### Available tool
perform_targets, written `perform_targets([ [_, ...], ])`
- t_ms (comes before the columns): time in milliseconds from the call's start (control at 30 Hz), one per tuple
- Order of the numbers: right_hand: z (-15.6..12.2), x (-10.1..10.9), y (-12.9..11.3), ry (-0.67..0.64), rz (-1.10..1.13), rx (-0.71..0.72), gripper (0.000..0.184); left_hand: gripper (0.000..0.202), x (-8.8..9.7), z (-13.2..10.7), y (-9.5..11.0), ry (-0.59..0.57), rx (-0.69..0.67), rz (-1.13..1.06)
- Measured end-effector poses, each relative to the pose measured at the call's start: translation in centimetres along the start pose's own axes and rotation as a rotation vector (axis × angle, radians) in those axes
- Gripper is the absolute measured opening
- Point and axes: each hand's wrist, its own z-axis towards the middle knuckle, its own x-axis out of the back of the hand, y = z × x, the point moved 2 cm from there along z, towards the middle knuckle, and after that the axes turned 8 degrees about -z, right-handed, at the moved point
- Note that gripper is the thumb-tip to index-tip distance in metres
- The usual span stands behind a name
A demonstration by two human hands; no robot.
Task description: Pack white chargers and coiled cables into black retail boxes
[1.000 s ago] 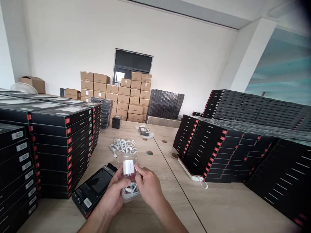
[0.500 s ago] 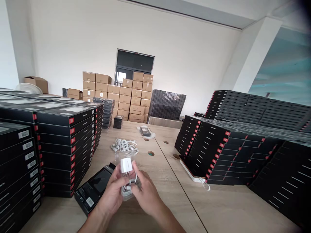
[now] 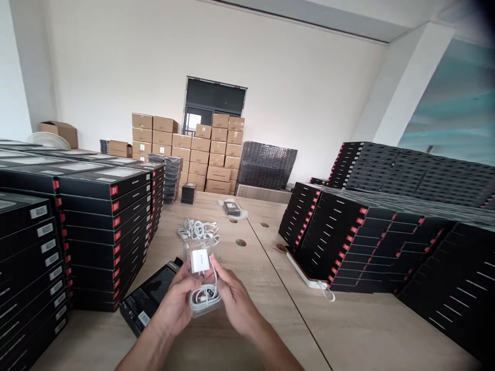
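Observation:
Between my hands is a clear plastic tray (image 3: 214, 307) holding a white charger plug (image 3: 200, 260) at its far end and a coiled white cable (image 3: 201, 298) at its near end. My left hand (image 3: 180, 298) grips the tray's left side, thumb across its edge by the plug prongs. On the right side, my right hand (image 3: 230, 291) has its fingers closed on the tray edge, with the index fingertip beside the plug at a strand of the cable. Under my left forearm lies a black box (image 3: 149, 293), partly hidden. A pile of white cables (image 3: 198, 230) lies just beyond the tray.
Tall stacks of black boxes (image 3: 91, 234) stand on the left, and more black boxes (image 3: 332, 232) on the right. A white tablet-like item (image 3: 303, 273) rests against the right stack. Farther back are a small dark package (image 3: 232, 208) and brown cartons (image 3: 199, 157). The table (image 3: 266, 309) has round holes.
My right thumb has lifted off the coiled cable, and my right hand has shifted slightly to the tray's edge. The coil now shows more fully in the tray.

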Motion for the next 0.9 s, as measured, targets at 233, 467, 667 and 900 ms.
perform_targets([
  [233, 0.1, -0.1, 0.4, 0.095, -0.055, 0.031, 0.047, 0.068, -0.2, 0.0, -0.2, -0.041, -0.008, -0.001],
  [467, 0.0, -1.6, -0.1, 0.212, -0.051, 0.164, 0.053, 0.056, -0.6, -0.5, -0.1, -0.001, -0.021, 0.005],
  [667, -0.4, -0.8, -0.9, 0.274, 0.223, 0.107, 0.045, 0.063, -1.4, -0.8, 1.0, -0.113, 0.032, 0.002],
  [900, -0.1, 0.5, 0.1, 0.289, 0.647, -0.121, 0.053, 0.063, -0.3, -0.5, 1.3, -0.076, 0.058, -0.007],
])
